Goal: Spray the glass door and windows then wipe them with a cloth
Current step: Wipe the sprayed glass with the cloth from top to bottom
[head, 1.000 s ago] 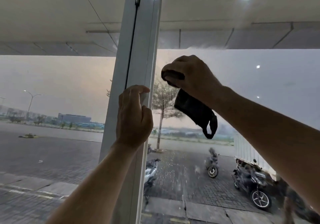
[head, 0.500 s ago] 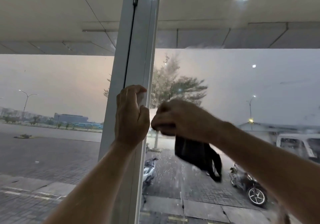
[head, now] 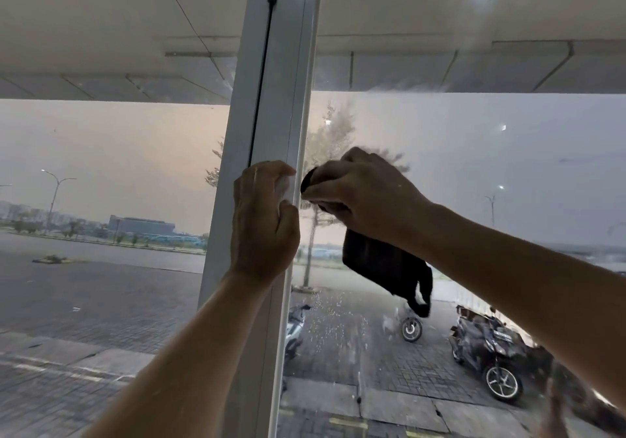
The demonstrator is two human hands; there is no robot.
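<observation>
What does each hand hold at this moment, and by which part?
The right hand grips the dark cloth by its bunched upper end; the rest hangs loose below. The left hand grips the edge of the white frame.

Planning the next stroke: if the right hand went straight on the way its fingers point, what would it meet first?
Likely the white frame, just left of the right hand and its dark cloth; the left hand grips that frame at the same height. Depth is unclear.

Against the glass [head: 474, 166], black cloth [head: 382, 264] in right hand [head: 366, 197]; left hand [head: 264, 224] around white frame [head: 271, 115] just beside.
</observation>
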